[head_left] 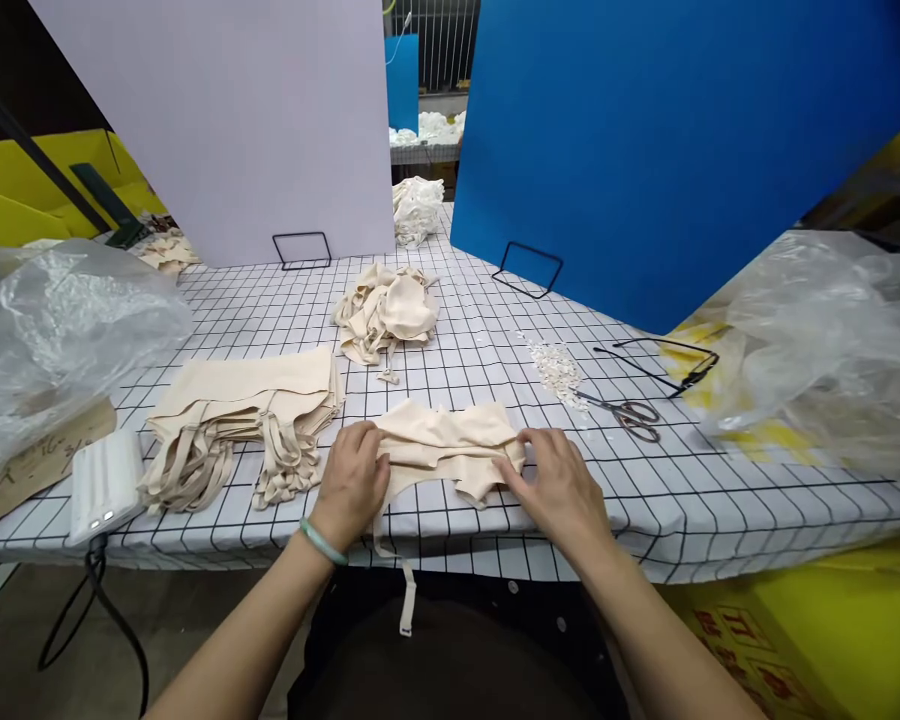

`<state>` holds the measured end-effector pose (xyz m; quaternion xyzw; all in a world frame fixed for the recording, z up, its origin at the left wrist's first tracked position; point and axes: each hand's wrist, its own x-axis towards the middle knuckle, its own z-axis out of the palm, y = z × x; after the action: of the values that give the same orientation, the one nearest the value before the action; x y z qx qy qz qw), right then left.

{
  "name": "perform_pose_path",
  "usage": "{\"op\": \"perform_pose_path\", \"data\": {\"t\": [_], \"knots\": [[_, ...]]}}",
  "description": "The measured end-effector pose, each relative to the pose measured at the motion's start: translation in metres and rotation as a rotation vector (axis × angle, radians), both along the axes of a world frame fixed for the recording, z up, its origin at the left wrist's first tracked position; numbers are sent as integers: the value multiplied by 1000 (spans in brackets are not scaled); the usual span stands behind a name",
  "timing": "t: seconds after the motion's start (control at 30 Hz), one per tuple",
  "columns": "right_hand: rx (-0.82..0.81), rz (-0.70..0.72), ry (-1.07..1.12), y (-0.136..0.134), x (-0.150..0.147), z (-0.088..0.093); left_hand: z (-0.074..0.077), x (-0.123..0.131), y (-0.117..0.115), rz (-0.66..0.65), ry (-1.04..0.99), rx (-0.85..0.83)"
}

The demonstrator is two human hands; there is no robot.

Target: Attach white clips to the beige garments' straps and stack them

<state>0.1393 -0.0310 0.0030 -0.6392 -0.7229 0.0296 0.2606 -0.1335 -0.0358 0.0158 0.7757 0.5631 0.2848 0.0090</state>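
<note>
A beige garment lies folded near the front edge of the grid-patterned table. One of its straps hangs over the edge. My left hand grips the garment's left end with curled fingers. My right hand pinches its right end. A green bracelet sits on my left wrist.
A neat stack of folded beige garments lies to the left, a loose heap behind. Scissors and small white bits lie to the right. Plastic bags flank both sides. A white device sits front left. Lilac and blue boards stand behind.
</note>
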Motion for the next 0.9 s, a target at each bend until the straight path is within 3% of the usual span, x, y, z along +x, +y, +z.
{"op": "perform_pose_path", "data": {"t": [0.1, 0.23, 0.33, 0.4, 0.5, 0.57, 0.73, 0.9], "knots": [[-38, 55, 156, 18, 4, 12, 4, -5, 28, 20, 91, -108], [50, 64, 420, 23, 5, 29, 6, -24, 47, 99, -109, -160], [-40, 142, 347, 22, 3, 21, 1, -26, 40, 159, -167, -97], [-90, 193, 238, 23, 1, 7, -5, -18, 29, 143, -93, -33], [-36, 178, 98, 26, -2, -5, -14, 1, 16, 99, 64, -43], [56, 116, 71, 28, -3, 1, -15, 9, 15, 118, 148, -94], [384, 10, 102, 26, 0, 37, -2, 7, 36, 232, 285, -176], [354, -13, 156, 14, 0, 47, 3, 8, 46, 207, 321, -212]]}}
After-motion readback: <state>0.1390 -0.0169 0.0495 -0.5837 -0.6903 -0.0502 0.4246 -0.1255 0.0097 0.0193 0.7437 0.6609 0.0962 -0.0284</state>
